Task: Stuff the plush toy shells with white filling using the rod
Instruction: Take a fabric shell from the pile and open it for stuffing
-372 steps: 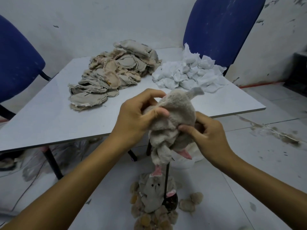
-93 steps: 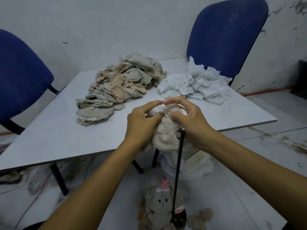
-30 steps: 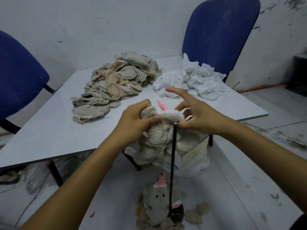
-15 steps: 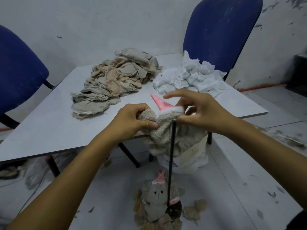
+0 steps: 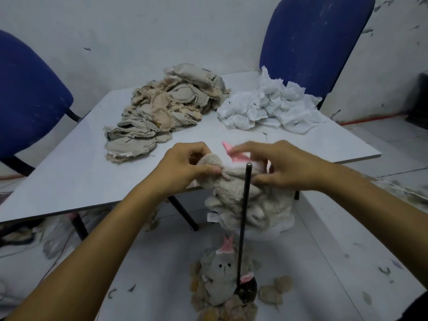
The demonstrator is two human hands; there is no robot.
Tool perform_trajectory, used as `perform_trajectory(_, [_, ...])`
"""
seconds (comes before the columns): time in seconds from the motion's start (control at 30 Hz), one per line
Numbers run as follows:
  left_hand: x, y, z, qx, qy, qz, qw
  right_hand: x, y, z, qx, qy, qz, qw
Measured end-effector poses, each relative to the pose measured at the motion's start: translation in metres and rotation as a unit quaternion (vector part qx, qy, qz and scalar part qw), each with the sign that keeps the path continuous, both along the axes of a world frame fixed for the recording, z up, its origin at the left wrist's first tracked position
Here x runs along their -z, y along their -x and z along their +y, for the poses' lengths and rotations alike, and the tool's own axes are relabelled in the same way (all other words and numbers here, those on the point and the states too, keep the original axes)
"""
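Beyond both hands, shells and white filling (image 5: 268,110) are heaped on the table (image 5: 69,172). The plush toy shell (image 5: 234,195), judged soft, light and floppy, is pinched at its upper edge by the left hand (image 5: 185,167) and right hand (image 5: 287,167); it hangs downward between them. The stiff rod (image 5: 244,218) is seen upright just below, ungripped.

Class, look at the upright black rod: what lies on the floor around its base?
A finished grey plush toy with a pink ear lies beside the rod, among tan scraps. The rod's round base is partly covered by them.
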State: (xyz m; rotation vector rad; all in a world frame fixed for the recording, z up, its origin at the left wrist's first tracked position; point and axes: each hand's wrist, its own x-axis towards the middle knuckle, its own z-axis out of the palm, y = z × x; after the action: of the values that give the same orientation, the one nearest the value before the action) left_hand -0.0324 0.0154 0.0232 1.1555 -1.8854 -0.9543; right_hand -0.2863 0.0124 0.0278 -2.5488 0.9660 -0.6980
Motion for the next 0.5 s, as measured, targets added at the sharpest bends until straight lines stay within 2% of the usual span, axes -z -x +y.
perform_trajectory(0.03, [0.000, 0.000, 0.002, 0.004, -0.005, -0.009, 1.000, 0.003, 0.000, 0.001, -0.002, -0.008, 0.018, 1.000])
perform_trajectory(0.17, [0.003, -0.002, 0.003, 0.004, -0.017, -0.020, 1.000, 0.006, 0.004, 0.000, 0.008, -0.010, -0.066, 0.998])
perform_trajectory(0.3, [0.002, -0.004, 0.004, 0.015, -0.010, -0.044, 0.999, 0.008, 0.003, -0.003, 0.018, -0.044, -0.022, 0.999])
perform_trajectory(0.5, [0.003, -0.006, 0.004, 0.020, -0.048, -0.052, 0.997, 0.013, -0.001, -0.010, 0.015, -0.061, -0.033, 0.997])
